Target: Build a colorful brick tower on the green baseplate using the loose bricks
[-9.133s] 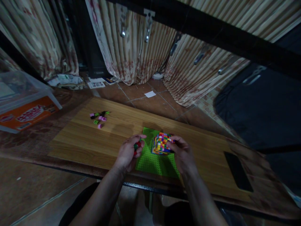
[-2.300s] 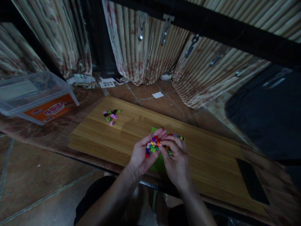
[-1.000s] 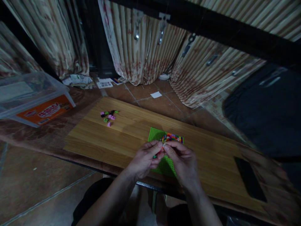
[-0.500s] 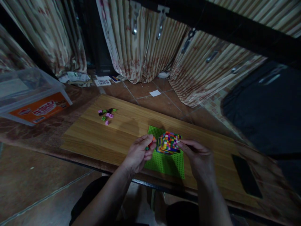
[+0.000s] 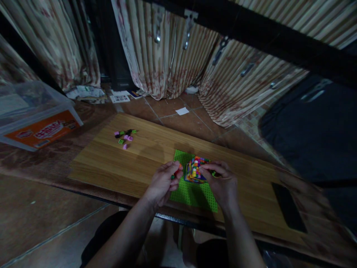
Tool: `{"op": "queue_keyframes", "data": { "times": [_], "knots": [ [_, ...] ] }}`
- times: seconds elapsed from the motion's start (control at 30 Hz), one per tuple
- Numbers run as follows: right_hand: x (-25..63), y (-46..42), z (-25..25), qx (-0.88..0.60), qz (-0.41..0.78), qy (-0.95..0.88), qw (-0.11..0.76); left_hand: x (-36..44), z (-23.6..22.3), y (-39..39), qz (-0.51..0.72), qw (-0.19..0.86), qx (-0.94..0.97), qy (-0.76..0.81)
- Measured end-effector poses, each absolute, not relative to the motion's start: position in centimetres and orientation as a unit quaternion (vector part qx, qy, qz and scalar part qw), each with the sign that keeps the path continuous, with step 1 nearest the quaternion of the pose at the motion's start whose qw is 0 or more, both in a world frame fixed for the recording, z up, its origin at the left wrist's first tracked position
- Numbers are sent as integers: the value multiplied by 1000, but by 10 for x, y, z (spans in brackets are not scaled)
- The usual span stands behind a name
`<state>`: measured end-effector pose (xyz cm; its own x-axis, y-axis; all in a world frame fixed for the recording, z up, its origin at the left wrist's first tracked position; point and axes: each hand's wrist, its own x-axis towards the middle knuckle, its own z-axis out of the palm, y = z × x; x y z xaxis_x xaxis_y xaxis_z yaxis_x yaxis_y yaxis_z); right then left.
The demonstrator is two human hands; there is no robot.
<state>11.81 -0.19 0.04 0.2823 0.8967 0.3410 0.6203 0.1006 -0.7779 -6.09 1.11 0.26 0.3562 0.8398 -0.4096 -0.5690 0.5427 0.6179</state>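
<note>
A block of many-coloured small bricks (image 5: 195, 169) stands on a green studded baseplate (image 5: 192, 191) on the wooden board (image 5: 134, 156). My right hand (image 5: 223, 184) rests on the block's right side, with pinched fingertips touching its top. My left hand (image 5: 163, 182) is cupped shut beside the plate's left edge, with small coloured bricks showing between its fingers.
A few loose pink, green and black bricks (image 5: 124, 135) lie at the board's far left. A clear plastic box with an orange label (image 5: 36, 119) stands at the left. A dark phone (image 5: 288, 212) lies at the right. Curtains hang behind.
My hands, joined over the plate a second ago, parted. The right hand swung out to the right of the block and has now come back onto its top.
</note>
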Motion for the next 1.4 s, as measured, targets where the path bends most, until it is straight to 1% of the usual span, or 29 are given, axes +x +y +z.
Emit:
{"op": "queue_keyframes", "data": {
  "times": [0.3,0.6,0.9,1.03,1.1,1.17,1.3,1.4],
  "knots": [
    [114,-5,1,-653,90,-607,444,-62,3,11,437,798,188,369],
    [115,-1,2,-663,126,-597,432,-59,1,11,436,795,200,372],
    [115,-5,-5,-639,128,-590,478,-58,-1,11,426,795,211,377],
    [114,-9,1,-629,92,-568,523,-56,-1,10,420,800,216,370],
    [112,-12,6,-617,85,-575,530,-55,-1,10,417,805,219,362],
    [107,-14,11,-596,106,-604,518,-54,0,9,413,810,221,352],
    [97,-18,18,-563,167,-670,455,-54,3,8,394,832,232,315],
    [92,-19,20,-553,180,-692,428,-55,4,7,379,843,251,289]
  ]
}}
